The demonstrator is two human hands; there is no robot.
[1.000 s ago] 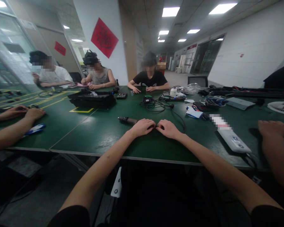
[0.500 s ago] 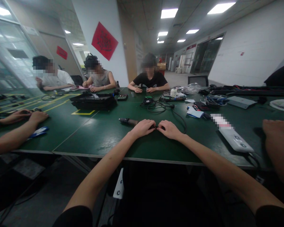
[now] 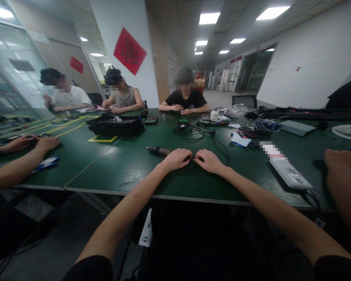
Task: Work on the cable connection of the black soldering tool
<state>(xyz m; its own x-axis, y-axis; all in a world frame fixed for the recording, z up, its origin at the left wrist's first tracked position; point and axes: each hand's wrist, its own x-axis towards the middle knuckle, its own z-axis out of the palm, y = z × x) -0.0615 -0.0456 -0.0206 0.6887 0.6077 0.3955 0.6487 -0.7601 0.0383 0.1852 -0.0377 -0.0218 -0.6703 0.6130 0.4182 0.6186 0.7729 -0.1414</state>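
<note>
Pinching together at the middle of the dark green table (image 3: 128, 168), the fingers of the left hand (image 3: 177, 158) and the right hand (image 3: 209, 160) grasp a thin black cable (image 3: 194, 157) between them. A dark cylindrical tool (image 3: 158, 150) pokes out from beneath the left hand. Right of the hands lies a white power strip (image 3: 291, 173); behind them, a coiled black cord (image 3: 193, 132).

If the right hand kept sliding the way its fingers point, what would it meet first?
The right hand points left, so it would meet the left hand almost at once; a small dark part sits between them.
</note>
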